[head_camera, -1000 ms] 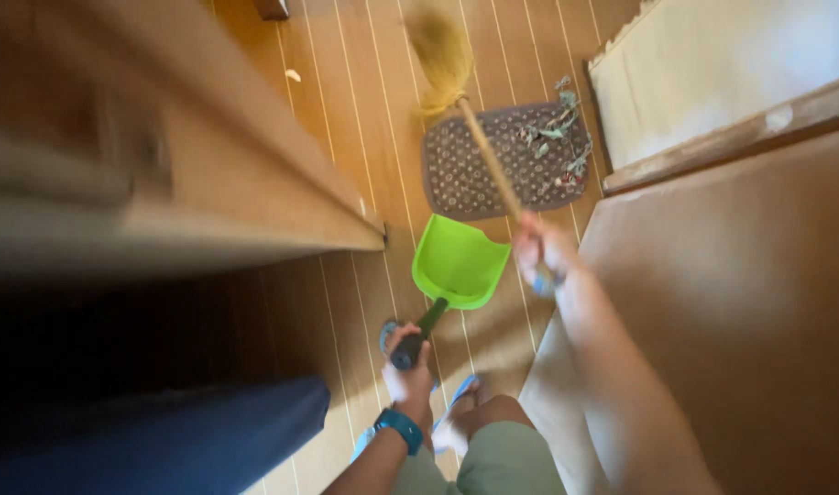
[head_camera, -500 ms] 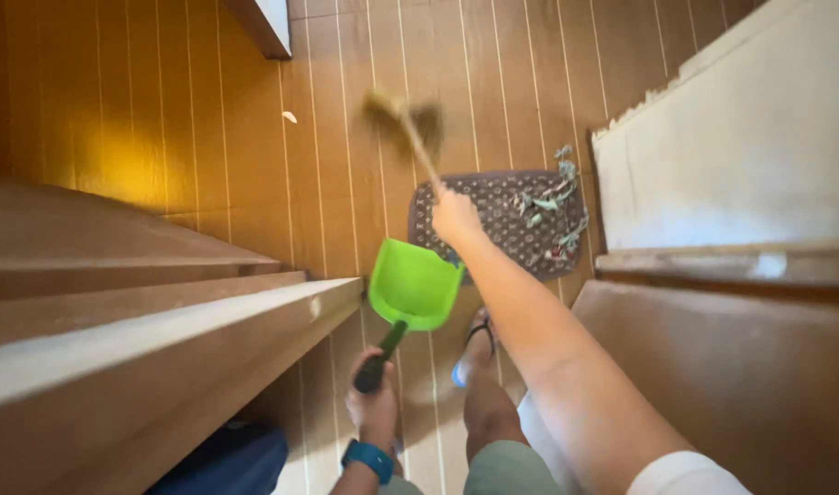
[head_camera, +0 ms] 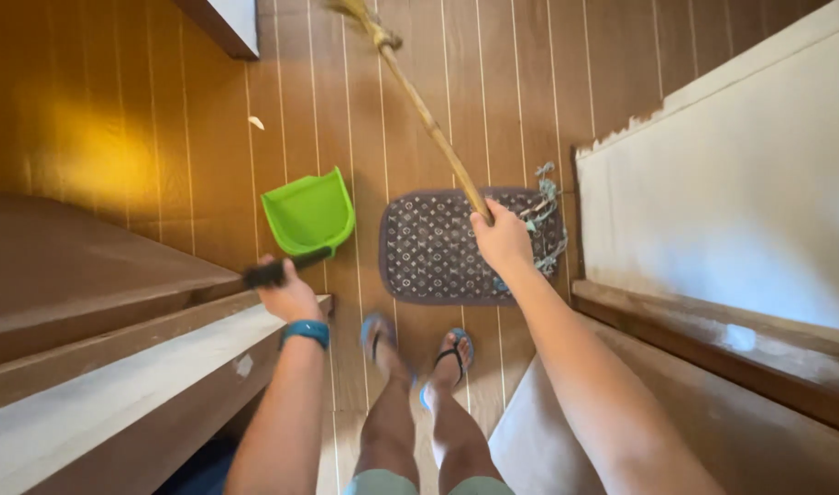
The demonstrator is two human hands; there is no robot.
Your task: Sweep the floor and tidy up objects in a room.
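Well, taking the patterned mat [head_camera: 438, 243] as my landmark: far to its left a wooden ledge [head_camera: 117, 367] cuts off the floor below it. My left hand [head_camera: 289, 298] is closed around the dark handle of the green dustpan [head_camera: 307, 213], which hangs just left of the mat. My right hand [head_camera: 502, 240], over the mat's right part, grips the broom [head_camera: 419, 101] stick; its bristles run out of the top edge. A frayed rag [head_camera: 548, 220] lies on the mat's right edge, partly hidden.

We see a bright green plastic dustpan [head_camera: 309, 214] with a dark handle, held level, and a slanting wooden-sticked straw broom [head_camera: 426, 115].
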